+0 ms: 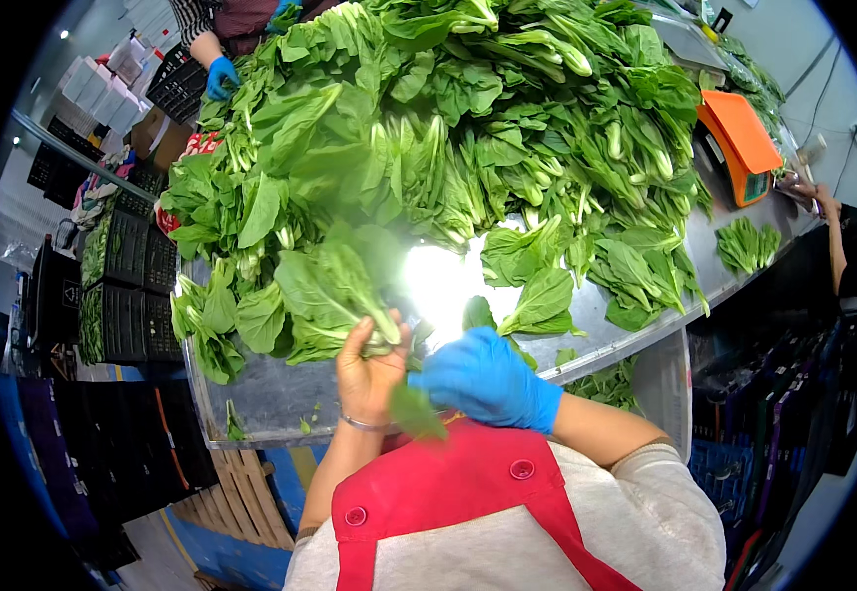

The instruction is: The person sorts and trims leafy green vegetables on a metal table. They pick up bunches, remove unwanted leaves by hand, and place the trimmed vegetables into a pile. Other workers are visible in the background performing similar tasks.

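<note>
My bare left hand [373, 373] grips the pale stem end of a leafy green vegetable head [332, 284], whose leaves fan out over the metal table [281, 399]. My right hand [487, 380], in a blue glove, is curled just right of it. A loose green leaf [415, 411], blurred, hangs from the gloved fingertips above my red apron [443, 480]. Past my hands, a large heap of the same leafy greens [458, 89] covers the far side of the table. A few heads [539, 303] lie close beyond my gloved hand.
An orange scale [742, 140] stands at the right, beside a small bunch of greens [748, 245]. Another person's blue-gloved hand [222, 77] touches the heap at far left. A person's arm [835, 236] reaches in at right. Black crates [125, 321] stand left of the table.
</note>
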Demonstrator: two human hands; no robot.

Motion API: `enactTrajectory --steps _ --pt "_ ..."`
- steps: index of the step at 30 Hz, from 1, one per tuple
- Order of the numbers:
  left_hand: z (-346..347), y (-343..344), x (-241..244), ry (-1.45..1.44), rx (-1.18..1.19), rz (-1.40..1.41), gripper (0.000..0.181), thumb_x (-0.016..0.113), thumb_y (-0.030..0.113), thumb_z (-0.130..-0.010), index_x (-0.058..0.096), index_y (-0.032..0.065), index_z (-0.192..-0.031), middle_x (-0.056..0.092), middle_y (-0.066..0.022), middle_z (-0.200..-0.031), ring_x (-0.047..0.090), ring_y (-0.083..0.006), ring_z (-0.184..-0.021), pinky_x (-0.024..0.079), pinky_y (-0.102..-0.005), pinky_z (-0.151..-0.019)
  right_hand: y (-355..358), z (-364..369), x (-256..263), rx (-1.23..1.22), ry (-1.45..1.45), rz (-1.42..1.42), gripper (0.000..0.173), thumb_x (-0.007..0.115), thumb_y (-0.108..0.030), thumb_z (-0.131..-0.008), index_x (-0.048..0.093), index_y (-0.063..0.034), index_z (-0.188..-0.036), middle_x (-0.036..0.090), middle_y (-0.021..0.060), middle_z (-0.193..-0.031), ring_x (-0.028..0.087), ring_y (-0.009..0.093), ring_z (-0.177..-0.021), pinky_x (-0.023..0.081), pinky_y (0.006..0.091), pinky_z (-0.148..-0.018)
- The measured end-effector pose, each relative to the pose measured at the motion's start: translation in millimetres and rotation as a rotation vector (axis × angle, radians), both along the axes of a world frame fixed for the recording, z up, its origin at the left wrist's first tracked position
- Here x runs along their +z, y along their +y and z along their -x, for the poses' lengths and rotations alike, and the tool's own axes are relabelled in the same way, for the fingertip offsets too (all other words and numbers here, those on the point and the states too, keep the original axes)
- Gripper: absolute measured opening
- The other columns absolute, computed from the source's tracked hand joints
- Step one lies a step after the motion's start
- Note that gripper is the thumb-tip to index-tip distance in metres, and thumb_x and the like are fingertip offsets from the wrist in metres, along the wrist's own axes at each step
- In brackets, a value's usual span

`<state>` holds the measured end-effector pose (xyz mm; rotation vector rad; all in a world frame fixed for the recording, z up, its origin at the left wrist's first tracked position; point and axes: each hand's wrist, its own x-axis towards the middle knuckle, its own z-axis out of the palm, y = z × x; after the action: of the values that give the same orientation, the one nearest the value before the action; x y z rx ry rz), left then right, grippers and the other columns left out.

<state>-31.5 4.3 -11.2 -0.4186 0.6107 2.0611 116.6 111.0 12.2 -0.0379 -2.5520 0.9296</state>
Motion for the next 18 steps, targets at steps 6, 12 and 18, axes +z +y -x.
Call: enactTrajectory --steps 6,12,18 --pt "24 -19 4 0.083 0.029 -0.195 0.017 0.054 0.006 -0.084 0.056 0.0010 -0.101 0.062 -0.0135 -0.100 0.059 -0.0268 -0.098 0.053 -0.0427 -0.081 42 -27 -53 -0.353 -0.490 -0.331 0.039 0.059 -0.008 -0.068 0.058 -0.0136 -0.107 0.056 0.0073 -0.099 0.050 0.028 -0.097 0.036 0.0393 -0.085" --pt "16 -20 -3 -0.111 -0.071 -0.306 0.027 0.055 0.010 -0.084 0.053 -0.0002 -0.109 0.058 -0.0115 -0.107 0.056 -0.0235 -0.102 0.055 -0.0365 -0.076 57 -21 -2 -0.378 -0.118 -0.348 0.036 0.061 -0.012 -0.069 0.060 -0.0168 -0.104 0.056 0.0073 -0.098 0.050 0.027 -0.098 0.036 0.0391 -0.084" --pt "-1 -17 -6 -0.202 -0.139 -0.302 0.032 0.054 0.012 -0.085 0.051 0.0024 -0.116 0.057 -0.0131 -0.109 0.055 -0.0259 -0.102 0.055 -0.0362 -0.073 52 8 16 -0.320 0.033 -0.210 0.029 0.064 -0.014 -0.073 0.063 -0.0140 -0.103 0.057 0.0085 -0.106 0.051 0.028 -0.101 0.036 0.0400 -0.087"
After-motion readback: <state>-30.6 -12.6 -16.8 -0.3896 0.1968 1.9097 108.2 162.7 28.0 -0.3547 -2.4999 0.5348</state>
